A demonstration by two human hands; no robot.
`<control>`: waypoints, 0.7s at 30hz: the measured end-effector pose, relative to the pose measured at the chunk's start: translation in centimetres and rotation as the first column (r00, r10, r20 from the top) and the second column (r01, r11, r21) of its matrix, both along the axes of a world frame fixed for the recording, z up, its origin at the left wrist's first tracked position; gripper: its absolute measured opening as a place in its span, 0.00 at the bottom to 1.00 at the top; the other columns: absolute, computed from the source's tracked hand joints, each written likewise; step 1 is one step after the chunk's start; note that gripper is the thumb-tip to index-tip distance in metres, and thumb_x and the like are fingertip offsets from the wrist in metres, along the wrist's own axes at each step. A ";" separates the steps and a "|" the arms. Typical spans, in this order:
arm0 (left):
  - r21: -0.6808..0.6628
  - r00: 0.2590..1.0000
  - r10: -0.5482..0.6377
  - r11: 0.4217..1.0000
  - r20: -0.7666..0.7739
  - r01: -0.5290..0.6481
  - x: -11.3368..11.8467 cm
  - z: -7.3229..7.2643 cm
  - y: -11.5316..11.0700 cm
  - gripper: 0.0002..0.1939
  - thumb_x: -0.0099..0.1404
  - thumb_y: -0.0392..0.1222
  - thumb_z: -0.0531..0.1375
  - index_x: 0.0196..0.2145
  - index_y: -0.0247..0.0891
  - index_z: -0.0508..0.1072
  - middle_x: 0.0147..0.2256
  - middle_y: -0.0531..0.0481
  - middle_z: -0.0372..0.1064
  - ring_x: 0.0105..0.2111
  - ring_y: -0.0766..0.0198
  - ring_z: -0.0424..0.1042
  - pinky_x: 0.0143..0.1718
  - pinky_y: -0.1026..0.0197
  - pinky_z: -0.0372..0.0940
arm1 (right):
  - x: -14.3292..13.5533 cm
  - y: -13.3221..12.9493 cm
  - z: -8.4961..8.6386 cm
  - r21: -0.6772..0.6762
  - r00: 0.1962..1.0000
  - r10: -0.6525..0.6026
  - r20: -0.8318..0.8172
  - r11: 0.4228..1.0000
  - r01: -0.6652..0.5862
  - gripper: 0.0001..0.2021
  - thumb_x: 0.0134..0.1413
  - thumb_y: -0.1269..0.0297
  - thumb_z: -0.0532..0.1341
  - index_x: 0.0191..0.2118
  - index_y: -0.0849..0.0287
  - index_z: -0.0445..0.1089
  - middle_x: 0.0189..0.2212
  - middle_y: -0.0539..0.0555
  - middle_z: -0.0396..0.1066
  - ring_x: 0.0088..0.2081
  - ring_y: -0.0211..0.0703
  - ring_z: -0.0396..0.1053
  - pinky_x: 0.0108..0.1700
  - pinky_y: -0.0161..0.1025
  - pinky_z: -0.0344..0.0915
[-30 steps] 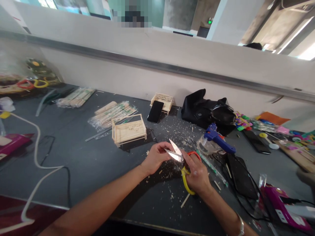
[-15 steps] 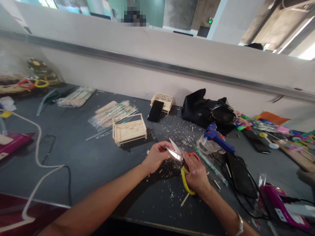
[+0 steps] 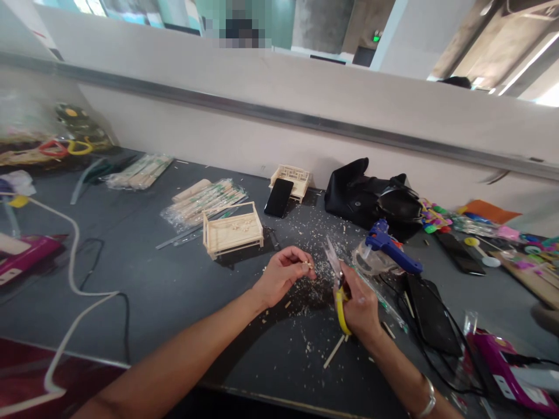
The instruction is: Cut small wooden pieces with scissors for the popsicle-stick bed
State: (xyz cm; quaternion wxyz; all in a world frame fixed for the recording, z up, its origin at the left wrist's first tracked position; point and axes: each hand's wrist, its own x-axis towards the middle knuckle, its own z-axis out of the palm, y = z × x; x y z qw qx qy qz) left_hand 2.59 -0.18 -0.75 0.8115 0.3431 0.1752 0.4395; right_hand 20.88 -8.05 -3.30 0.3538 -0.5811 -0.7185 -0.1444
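Left hand (image 3: 283, 278) pinches a pale piece (image 3: 309, 265), right hand (image 3: 361, 304) grips scissors (image 3: 336, 266) beside it, both over the worktop (image 3: 166, 291) towards its front edge, with green marks on the stick packet (image 3: 209, 202) illegible!

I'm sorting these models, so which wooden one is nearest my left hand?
The bed-like frame with small pieces on its top; the bench-like model stands farther from your left hand, nearer the wall.

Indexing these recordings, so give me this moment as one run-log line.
left hand: pinches small pale piece | right hand: holds scissors, apart from piece | nearby: miniature wooden frame, blue glue gun
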 end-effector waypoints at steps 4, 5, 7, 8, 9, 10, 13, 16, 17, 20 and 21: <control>-0.018 1.000 0.004 1.000 -0.003 -0.004 0.0 0.0 0.0 0.15 0.43 0.38 0.75 0.25 0.34 0.74 0.25 0.52 0.73 0.23 0.68 0.72 0.29 0.64 0.68 | -0.5 -0.2 0.5 -0.012 0.995 0.066 0.071 0.998 -0.065 0.31 0.51 0.75 0.55 0.63 0.57 0.63 0.28 0.52 0.73 0.28 0.43 0.71 0.29 0.36 0.69; -0.015 1.000 0.004 1.000 -0.002 -0.004 0.0 0.0 0.0 0.15 0.43 0.39 0.75 0.25 0.34 0.75 0.25 0.52 0.73 0.24 0.68 0.72 0.29 0.64 0.68 | -0.6 -0.2 0.6 -0.010 0.993 0.079 0.092 0.997 -0.078 0.32 0.50 0.76 0.55 0.63 0.58 0.62 0.27 0.51 0.72 0.27 0.42 0.70 0.28 0.35 0.68; -0.004 1.000 0.003 1.000 -0.004 -0.003 0.0 0.0 0.0 0.15 0.42 0.40 0.75 0.25 0.34 0.75 0.25 0.52 0.73 0.24 0.67 0.71 0.29 0.65 0.67 | -0.9 -0.3 0.8 -0.005 0.988 0.079 0.131 0.997 -0.079 0.34 0.49 0.77 0.54 0.65 0.57 0.60 0.26 0.50 0.70 0.26 0.42 0.69 0.27 0.34 0.66; 0.002 1.000 0.003 1.000 -0.009 -0.003 -0.1 0.0 0.0 0.15 0.42 0.40 0.75 0.25 0.34 0.75 0.25 0.52 0.73 0.24 0.67 0.71 0.28 0.65 0.67 | -0.9 -0.4 0.8 -0.004 0.987 0.071 0.147 0.997 -0.071 0.35 0.48 0.77 0.54 0.65 0.57 0.60 0.26 0.50 0.70 0.26 0.41 0.68 0.26 0.34 0.65; 0.007 1.000 0.003 1.000 -0.018 -0.002 -0.1 -0.1 0.0 0.15 0.41 0.39 0.75 0.25 0.34 0.75 0.24 0.53 0.73 0.24 0.67 0.71 0.28 0.65 0.67 | -1.0 -0.4 0.8 -0.004 0.985 0.061 0.161 0.998 -0.061 0.35 0.48 0.77 0.54 0.65 0.57 0.60 0.26 0.50 0.70 0.25 0.41 0.68 0.26 0.34 0.64; 0.013 1.000 0.002 1.000 -0.029 -0.002 -0.1 -0.1 0.0 0.15 0.41 0.39 0.75 0.24 0.34 0.75 0.24 0.53 0.73 0.24 0.67 0.70 0.28 0.65 0.67 | -1.0 -0.4 0.8 -0.008 0.984 0.053 0.172 0.999 -0.052 0.35 0.48 0.77 0.54 0.64 0.57 0.61 0.26 0.50 0.70 0.25 0.41 0.68 0.26 0.33 0.64; 0.033 0.998 0.024 0.999 -0.054 -0.022 0.0 0.0 -0.1 0.15 0.40 0.37 0.75 0.24 0.34 0.75 0.23 0.53 0.72 0.23 0.67 0.69 0.28 0.65 0.65 | -1.0 -0.4 0.7 -0.026 0.981 0.033 0.193 0.999 -0.028 0.32 0.48 0.76 0.54 0.62 0.56 0.65 0.25 0.50 0.70 0.25 0.40 0.68 0.26 0.33 0.63; 0.050 0.993 0.092 0.995 -0.080 -0.088 0.1 0.0 -0.2 0.13 0.39 0.34 0.74 0.22 0.35 0.75 0.22 0.53 0.71 0.24 0.69 0.67 0.28 0.66 0.63 | -1.0 -0.4 0.6 -0.056 0.980 0.014 0.198 0.998 -0.003 0.32 0.48 0.76 0.55 0.61 0.55 0.65 0.26 0.50 0.71 0.27 0.40 0.68 0.27 0.33 0.64; 0.056 0.990 0.114 0.992 -0.088 -0.109 0.1 0.1 -0.2 0.12 0.39 0.33 0.73 0.22 0.35 0.75 0.22 0.54 0.71 0.24 0.69 0.67 0.28 0.67 0.62 | -1.0 -0.5 0.6 -0.062 0.980 0.012 0.201 0.998 0.001 0.32 0.48 0.76 0.55 0.62 0.55 0.65 0.27 0.50 0.71 0.27 0.40 0.68 0.27 0.33 0.64; 0.061 0.986 0.136 0.990 -0.097 -0.131 0.2 0.0 -0.3 0.12 0.39 0.32 0.73 0.22 0.35 0.75 0.23 0.53 0.72 0.24 0.69 0.67 0.28 0.67 0.61 | -1.0 -0.5 0.6 -0.071 0.977 0.008 0.213 0.997 0.007 0.32 0.48 0.75 0.55 0.61 0.55 0.66 0.26 0.50 0.71 0.26 0.40 0.68 0.27 0.33 0.64; 0.061 0.986 0.136 0.990 -0.096 -0.131 0.2 0.0 -0.3 0.12 0.39 0.32 0.73 0.22 0.35 0.75 0.23 0.53 0.72 0.24 0.69 0.67 0.28 0.67 0.61 | -0.9 -0.5 0.5 -0.073 0.976 0.005 0.216 0.997 0.011 0.32 0.48 0.75 0.55 0.61 0.55 0.66 0.26 0.50 0.71 0.26 0.40 0.68 0.27 0.32 0.65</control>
